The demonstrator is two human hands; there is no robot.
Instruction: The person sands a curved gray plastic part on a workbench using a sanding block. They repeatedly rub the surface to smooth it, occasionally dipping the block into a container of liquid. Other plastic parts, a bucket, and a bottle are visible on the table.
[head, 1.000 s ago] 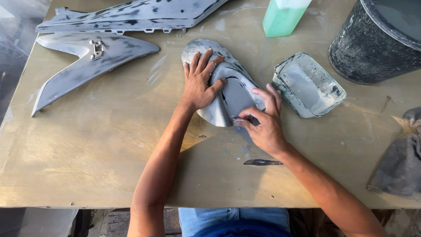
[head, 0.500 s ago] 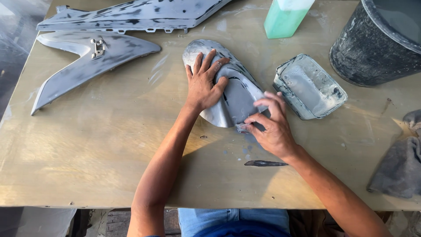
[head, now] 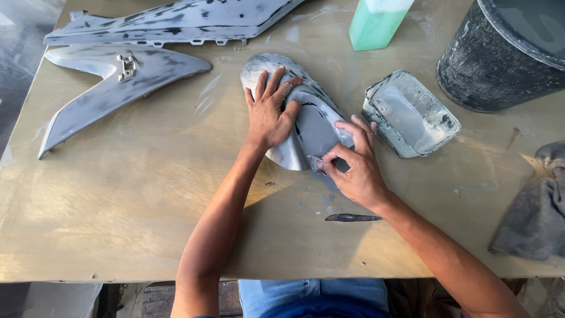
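A grey curved body panel (head: 312, 126), patchy with sanded primer, lies on the tan table (head: 129, 206). My left hand (head: 269, 112) presses flat on its upper part, fingers spread. My right hand (head: 353, 165) pinches a small folded piece of grey sandpaper (head: 321, 162) against the panel's near edge.
Two long grey panels (head: 123, 76) (head: 170, 20) lie at the back left. A rectangular clear tub (head: 411, 113) of cloudy water sits right of the panel, with a green bottle (head: 375, 23) and a dark bucket (head: 500, 53) behind. A grey rag (head: 535, 212) lies far right. A dark sliver (head: 352, 217) rests near my right wrist.
My right hand with the sandpaper slid back and forth along the panel's near edge, down and then up again. My left hand stayed pressed on the panel.
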